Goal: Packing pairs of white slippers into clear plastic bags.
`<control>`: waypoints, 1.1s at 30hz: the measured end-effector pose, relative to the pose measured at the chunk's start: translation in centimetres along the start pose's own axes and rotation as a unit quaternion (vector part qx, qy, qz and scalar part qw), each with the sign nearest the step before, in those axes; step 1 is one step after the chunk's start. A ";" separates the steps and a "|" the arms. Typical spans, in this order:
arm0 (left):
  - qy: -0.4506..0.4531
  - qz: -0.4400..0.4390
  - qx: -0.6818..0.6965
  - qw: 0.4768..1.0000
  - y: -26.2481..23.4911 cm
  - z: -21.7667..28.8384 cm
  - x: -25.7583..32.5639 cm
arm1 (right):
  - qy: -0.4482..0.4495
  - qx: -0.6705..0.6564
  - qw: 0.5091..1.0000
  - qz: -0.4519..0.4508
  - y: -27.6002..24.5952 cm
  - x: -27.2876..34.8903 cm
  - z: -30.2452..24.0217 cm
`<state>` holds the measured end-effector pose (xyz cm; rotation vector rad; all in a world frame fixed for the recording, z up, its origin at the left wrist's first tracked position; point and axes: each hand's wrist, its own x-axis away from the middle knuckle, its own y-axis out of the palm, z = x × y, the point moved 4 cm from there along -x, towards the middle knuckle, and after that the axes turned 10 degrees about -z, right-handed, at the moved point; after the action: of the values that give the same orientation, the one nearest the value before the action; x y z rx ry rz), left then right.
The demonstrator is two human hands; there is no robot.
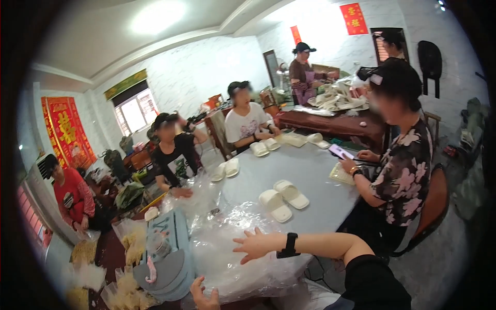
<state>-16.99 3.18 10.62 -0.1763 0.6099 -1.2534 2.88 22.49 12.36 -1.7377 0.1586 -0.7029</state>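
Left hand: fingers parted, apparently empty, beside the clear plastic bags. Right hand: empty, spread wide above the bags, contact unclear. Cream slippers lie beyond, nearer the right hand, long axes slanting away leftward across the grey desk.

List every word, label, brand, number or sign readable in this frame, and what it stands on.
Wording is left untranscribed; these bear writing:
Large red wall banner, left: gold character.
Red paper sign, upper right: gold characters.
Smaller red sign: too small to read.
Phone screen: too small to read.
Black T-shirt print: any lettering too blurred.
Slippers and clear plastic near the hands: none legible.
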 end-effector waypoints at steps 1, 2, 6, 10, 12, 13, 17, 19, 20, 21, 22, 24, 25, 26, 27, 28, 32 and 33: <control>0.091 -0.012 -0.181 0.979 1.2 1.5 -0.5 | 0.013 -0.003 1.000 0.002 1.0 0.8 0.2; 0.120 -0.019 -0.149 0.981 2.4 2.4 -1.0 | 0.002 -0.046 0.999 0.020 2.2 1.4 0.0; 0.211 -0.044 -0.168 0.962 7.1 1.7 -3.7 | 0.003 -0.134 0.984 0.122 7.6 1.9 -1.3; 0.221 -0.136 -0.193 0.946 10.8 -0.7 -3.9 | 0.007 -0.323 0.914 0.248 11.3 2.0 -2.3; 0.256 -0.107 -0.227 0.933 11.6 -1.0 -3.5 | 0.031 -0.376 0.884 0.275 13.4 1.6 -2.4; 0.221 -0.161 -0.217 0.937 12.1 -2.7 -3.4 | -0.006 -0.432 0.837 0.337 14.3 1.2 -1.9; 0.056 -0.300 -0.245 0.920 13.0 -0.5 -2.2 | -0.042 -0.538 0.748 0.387 15.5 1.2 0.7; 0.068 -0.267 -0.237 0.932 13.6 -0.8 -1.1 | -0.016 -0.434 0.798 0.418 15.2 2.3 0.9; 0.083 -0.233 -0.231 0.941 13.5 -1.2 -0.7 | 0.008 -0.323 0.834 0.447 14.6 3.0 0.8; 0.079 -0.231 -0.232 0.942 13.5 -2.8 -0.3 | 0.005 -0.324 0.835 0.444 13.5 4.1 0.5; 0.122 -0.221 -0.288 0.924 13.6 -4.4 0.2 | 0.054 -0.176 0.897 0.401 11.7 5.6 -0.8; 0.170 -0.215 -0.340 0.899 13.9 -3.7 0.3 | 0.108 -0.022 0.930 0.350 11.7 6.7 -0.8; 0.197 -0.208 -0.425 0.859 13.9 -3.3 0.8 | 0.118 -0.006 0.931 0.346 12.8 6.4 -0.4; 0.227 -0.202 -0.504 0.808 14.2 -2.0 1.1 | 0.135 0.010 0.930 0.343 13.7 6.5 0.0; 0.226 -0.202 -0.504 0.809 13.9 -1.0 1.3 | 0.134 0.010 0.930 0.343 14.0 6.5 -0.4; 0.192 -0.221 -0.457 0.840 13.7 -0.2 1.3 | 0.146 0.019 0.927 0.346 14.3 6.5 -0.8; 0.105 -0.303 -0.351 0.880 13.3 -1.3 0.9 | 0.157 0.020 0.931 0.330 14.6 6.0 -2.0; 0.113 -0.305 -0.348 0.879 13.5 -1.6 0.7 | 0.165 0.022 0.929 0.331 14.5 6.3 -1.8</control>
<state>-6.44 7.19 3.07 -0.8888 1.2650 -1.6213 10.68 13.81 1.52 -1.3790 0.9088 -0.4763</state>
